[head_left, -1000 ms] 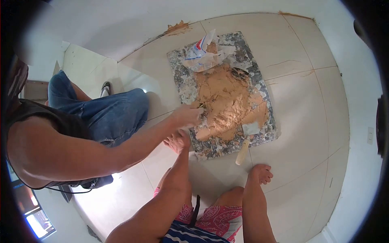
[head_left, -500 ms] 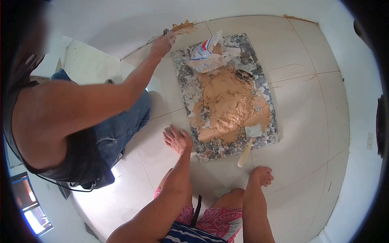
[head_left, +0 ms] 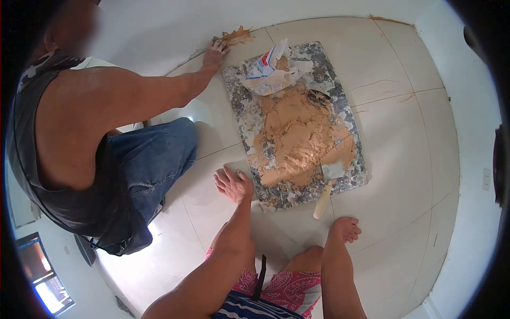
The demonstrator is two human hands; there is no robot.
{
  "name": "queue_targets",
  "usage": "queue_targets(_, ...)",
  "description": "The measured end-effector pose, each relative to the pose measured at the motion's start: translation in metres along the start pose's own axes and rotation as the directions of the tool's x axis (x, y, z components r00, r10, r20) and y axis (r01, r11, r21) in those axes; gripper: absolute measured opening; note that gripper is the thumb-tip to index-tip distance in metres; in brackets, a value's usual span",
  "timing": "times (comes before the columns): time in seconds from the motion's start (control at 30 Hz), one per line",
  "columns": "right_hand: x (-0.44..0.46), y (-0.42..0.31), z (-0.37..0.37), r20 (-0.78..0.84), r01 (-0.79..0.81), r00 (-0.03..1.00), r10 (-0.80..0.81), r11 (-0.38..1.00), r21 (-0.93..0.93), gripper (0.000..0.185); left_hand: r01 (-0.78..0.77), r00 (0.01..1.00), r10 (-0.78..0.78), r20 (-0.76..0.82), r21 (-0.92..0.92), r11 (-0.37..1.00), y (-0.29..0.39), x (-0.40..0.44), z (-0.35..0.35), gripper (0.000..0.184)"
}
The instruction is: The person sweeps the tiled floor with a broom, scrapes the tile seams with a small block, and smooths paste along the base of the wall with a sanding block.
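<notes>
My left hand (head_left: 234,185) lies on the floor tiles with its fingers spread, just left of a stained board (head_left: 241,114). My right hand (head_left: 348,229) hangs over my knee area with its fingers curled in and nothing visible in them. Nearest to it is a putty knife (head_left: 322,204), its pale handle sticking out past the board's near edge and its blade on the board. A wide mound of tan, wet putty (head_left: 300,141) covers the middle of the board. On its far side sits an open, crumpled plastic bag (head_left: 271,74) with tan material inside.
A co-worker crouches at the left, one hand (head_left: 216,52) at the wall base beside a tan smear (head_left: 236,36). A dark object (head_left: 319,98) rests in the putty. White walls meet the floor tiles (head_left: 396,159); an outlet (head_left: 486,182) is on the right wall.
The co-worker's torso and head have shifted, and their hand has moved slightly at the wall base. Both my hands stay in place.
</notes>
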State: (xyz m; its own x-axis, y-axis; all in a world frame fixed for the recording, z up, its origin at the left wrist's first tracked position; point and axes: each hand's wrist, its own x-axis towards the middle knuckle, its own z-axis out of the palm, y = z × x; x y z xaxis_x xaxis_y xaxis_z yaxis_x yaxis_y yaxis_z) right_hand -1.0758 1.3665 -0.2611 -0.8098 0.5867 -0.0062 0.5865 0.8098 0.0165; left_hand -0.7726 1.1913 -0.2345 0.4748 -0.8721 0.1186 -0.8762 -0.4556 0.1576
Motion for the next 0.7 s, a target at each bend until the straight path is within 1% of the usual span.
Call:
queue_targets(0.13, 0.004, 0.005, 0.005, 0.019, 0.028, 0.999, -0.028, 1.0, -0.005, 0.043, 0.007, 1.0, -0.007, -0.007, 0.027, 1.0, -0.004, -0.001, 0.001, 0.062)
queue_targets(0.2, -0.004, 0.004, -0.006, 0.016, 0.063, 0.998, -0.064, 0.997, 0.054, 0.044, 0.006, 1.0, -0.006, -0.002, 0.051, 0.999, -0.002, -0.002, 0.001, 0.062)
queue_targets(0.23, -0.003, 0.003, -0.008, -0.009, 0.027, 1.0, -0.026, 0.996, 0.087, 0.044, -0.008, 1.0, 0.007, 0.011, 0.063, 0.998, -0.002, -0.002, 0.0, 0.06)
queue_targets(0.27, -0.004, 0.004, -0.007, -0.01, 0.041, 0.999, -0.04, 0.996, 0.078, 0.043, 0.005, 1.0, -0.003, -0.023, 0.056, 0.998, -0.004, -0.003, 0.008, 0.061)
queue_targets(0.3, -0.002, 0.004, -0.006, -0.01, 0.055, 0.998, -0.055, 0.996, 0.065, 0.042, 0.0, 1.0, 0.001, -0.016, 0.061, 0.998, -0.004, -0.003, 0.007, 0.061)
queue_targets(0.33, 0.0, 0.002, -0.002, -0.032, 0.023, 0.999, -0.02, 0.995, 0.093, 0.042, 0.015, 1.0, -0.015, -0.004, 0.07, 0.997, -0.001, -0.002, 0.003, 0.06)
queue_targets(0.37, 0.001, 0.001, 0.002, -0.053, 0.015, 0.999, -0.011, 0.997, 0.073, 0.041, 0.018, 1.0, -0.018, -0.003, 0.04, 0.999, 0.003, -0.002, -0.002, 0.058)
queue_targets(0.43, 0.002, 0.003, 0.001, -0.065, -0.016, 0.998, 0.023, 0.994, 0.104, 0.041, 0.004, 1.0, -0.004, -0.004, 0.027, 1.0, 0.004, -0.003, -0.004, 0.058)
queue_targets(0.7, 0.002, 0.003, 0.005, -0.068, -0.059, 0.996, 0.066, 0.994, 0.096, 0.04, 0.002, 1.0, -0.002, 0.008, 0.031, 1.0, 0.004, -0.001, -0.008, 0.057)
